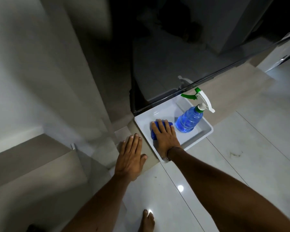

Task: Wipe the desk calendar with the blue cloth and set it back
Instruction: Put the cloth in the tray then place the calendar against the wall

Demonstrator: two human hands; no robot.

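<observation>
Calendar isn't anywhere in this shot, so no clue where it's sitting right now; all you get is floor, a dark glass-fronted thing and the cleaning kit. Blue cloth (153, 131) is the thing in play. It's lying bunched up in the near-left part of a shallow white tray (206, 131) that's parked on the pale tiles right against the dark glass panel (157, 72), probably so the supplies stay together and off the floor.

Right hand (164, 133) is palm-down on top of the cloth, fingers together and curled a bit over it, tips reaching past its far edge. It's covering and touching the cloth, but I can't tell if it's actually closed around it or just resting there. My guess is it's the pickup, not a wipe, since there's nothing here to wipe.

Left hand (131, 156) hangs flat and open just outside the tray's left rim, over the beige strip (151, 163) of floor, fingers straight and side by side, holding nothing. Can't say whether it's touching the floor. Could be bracing while leaning down, could just be hovering.

Spray bottle (190, 119) with blue liquid and a green and white trigger stands in the same tray, just beside the right hand but not touching it. A bare foot (146, 221) shows at the bottom edge, so the person is bending over from a standing position.
</observation>
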